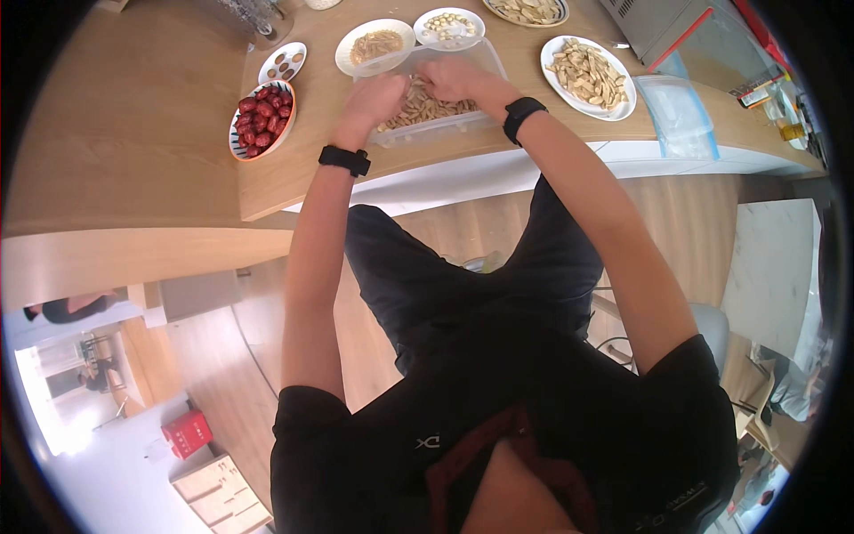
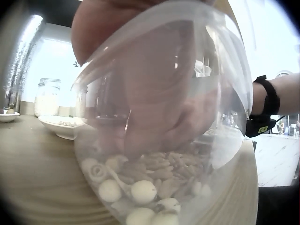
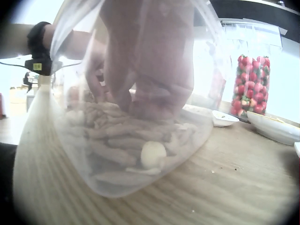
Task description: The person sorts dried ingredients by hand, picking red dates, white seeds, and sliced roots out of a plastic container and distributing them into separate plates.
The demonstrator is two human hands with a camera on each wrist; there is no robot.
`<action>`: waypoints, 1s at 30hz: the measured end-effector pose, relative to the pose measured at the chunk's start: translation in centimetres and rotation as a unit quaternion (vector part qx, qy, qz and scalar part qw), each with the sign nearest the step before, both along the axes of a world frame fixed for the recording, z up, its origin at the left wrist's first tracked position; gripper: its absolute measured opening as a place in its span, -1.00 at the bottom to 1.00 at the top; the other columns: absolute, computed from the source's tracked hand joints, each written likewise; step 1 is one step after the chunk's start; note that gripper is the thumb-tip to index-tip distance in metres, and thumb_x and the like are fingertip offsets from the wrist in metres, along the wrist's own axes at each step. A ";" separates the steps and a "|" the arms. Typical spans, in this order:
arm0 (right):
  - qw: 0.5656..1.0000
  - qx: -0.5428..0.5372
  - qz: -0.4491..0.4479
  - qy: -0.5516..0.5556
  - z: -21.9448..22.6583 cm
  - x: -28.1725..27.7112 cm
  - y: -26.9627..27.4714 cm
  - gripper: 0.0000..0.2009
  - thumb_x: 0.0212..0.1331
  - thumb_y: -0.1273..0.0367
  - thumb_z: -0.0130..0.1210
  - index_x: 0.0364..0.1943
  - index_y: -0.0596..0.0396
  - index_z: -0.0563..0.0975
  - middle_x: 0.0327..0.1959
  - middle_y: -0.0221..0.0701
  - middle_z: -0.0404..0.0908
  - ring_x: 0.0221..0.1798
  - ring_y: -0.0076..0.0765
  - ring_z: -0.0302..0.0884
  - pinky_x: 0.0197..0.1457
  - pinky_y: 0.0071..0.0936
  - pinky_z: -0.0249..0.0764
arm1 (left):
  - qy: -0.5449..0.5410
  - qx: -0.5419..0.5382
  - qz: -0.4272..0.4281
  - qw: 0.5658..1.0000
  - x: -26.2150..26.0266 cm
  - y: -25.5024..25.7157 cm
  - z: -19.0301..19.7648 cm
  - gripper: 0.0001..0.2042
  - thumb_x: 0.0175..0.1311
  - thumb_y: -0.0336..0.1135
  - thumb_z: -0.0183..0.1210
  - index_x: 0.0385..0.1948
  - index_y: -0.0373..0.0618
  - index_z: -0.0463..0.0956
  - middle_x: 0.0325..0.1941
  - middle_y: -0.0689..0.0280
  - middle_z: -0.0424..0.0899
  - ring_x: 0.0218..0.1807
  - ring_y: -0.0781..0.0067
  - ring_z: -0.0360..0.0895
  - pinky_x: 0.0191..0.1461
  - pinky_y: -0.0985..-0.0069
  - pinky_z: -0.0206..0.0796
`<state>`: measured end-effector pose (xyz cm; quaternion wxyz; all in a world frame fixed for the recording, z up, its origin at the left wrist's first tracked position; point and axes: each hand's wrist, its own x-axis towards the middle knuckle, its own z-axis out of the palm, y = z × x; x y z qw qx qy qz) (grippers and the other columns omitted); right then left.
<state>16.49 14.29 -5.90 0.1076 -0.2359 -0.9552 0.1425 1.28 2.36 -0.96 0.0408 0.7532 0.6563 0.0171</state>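
Observation:
Both bare hands reach down into a clear plastic box (image 1: 425, 134) on the wooden counter. It holds many pale, elongated dried pieces (image 1: 425, 109). The left hand (image 1: 377, 100) is in the box's left part, fingers pointing down at the pieces. Close beside it, the right hand (image 1: 455, 78) dips its fingers among them from the other side. Through the cloudy wall, the left wrist view shows several round cream-coloured pieces (image 2: 143, 191) near one corner; another round cream piece (image 3: 153, 154) appears in the right wrist view. I cannot tell what either hand's fingertips hold.
Left of the box are a bowl of red dates (image 1: 260, 121) and a small dish (image 1: 283, 62). Behind it stand a plate of tan shreds (image 1: 376, 43) and a plate of round pale pieces (image 1: 449, 27). Sliced pieces fill a right-hand plate (image 1: 587, 76), beside plastic bags (image 1: 680, 116).

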 end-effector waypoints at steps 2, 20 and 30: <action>0.999 -0.010 0.009 -0.035 1.4 0.1 -0.4 -0.75 0.11 0.24 0.07 -0.19 0.07 0.53 -0.30 -0.13 0.66 -0.18 0.09 0.61 -0.14 -0.02 0.50 | 0.005 -0.007 0.013 1.000 -0.1 0.2 -0.1 -0.88 0.06 -0.36 0.19 -0.37 -0.11 0.55 -0.28 0.10 0.68 -0.13 0.02 0.62 -0.14 0.11 0.42; 0.997 -0.071 0.027 0.015 1.2 0.4 -0.5 -0.79 0.08 0.32 0.10 -0.19 0.02 0.54 -0.30 -0.20 0.67 -0.21 -0.03 0.61 -0.14 -0.13 0.47 | -0.037 0.069 0.086 0.993 0.4 0.3 -0.7 -0.86 0.20 -0.31 0.08 -0.31 -0.06 0.60 -0.27 0.07 0.67 -0.15 -0.03 0.59 -0.11 0.10 0.42; 0.997 -0.067 0.021 -0.031 2.1 0.6 -1.1 -0.76 0.14 0.27 0.11 -0.15 0.03 0.58 -0.32 -0.16 0.66 -0.20 -0.02 0.61 -0.11 -0.19 0.48 | -0.050 0.034 0.038 0.997 0.8 -0.2 0.3 -0.90 0.11 -0.26 0.24 -0.41 -0.03 0.60 -0.40 0.20 0.69 -0.25 0.13 0.63 -0.19 0.19 0.42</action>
